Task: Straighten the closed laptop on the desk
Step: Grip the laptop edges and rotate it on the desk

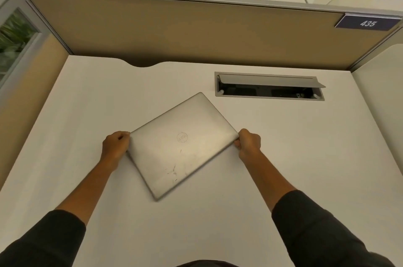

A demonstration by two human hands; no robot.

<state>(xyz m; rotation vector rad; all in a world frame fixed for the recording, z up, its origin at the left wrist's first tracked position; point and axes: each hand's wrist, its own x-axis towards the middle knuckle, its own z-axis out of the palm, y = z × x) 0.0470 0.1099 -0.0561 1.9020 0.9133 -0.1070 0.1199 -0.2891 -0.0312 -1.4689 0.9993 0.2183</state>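
Silver Dell laptop [177, 146]: skewed, near cable hatch [269, 87].
Hands: left hand [116, 146], right hand [249, 143] each clasp a corner.
Advice: I'd pivot it flat, parallel to the hatch.

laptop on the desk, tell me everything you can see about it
The laptop is a slim silver one, metal by the look, closed, with a round logo mid-lid and dark scuffs toward its near corner. It lies flat on the white desk, skewed so its corners point diamond-wise, one toward the person. The left hand grips its left corner and the right hand grips its right corner. Nothing else touches it; the open cable box sits apart, beyond it.
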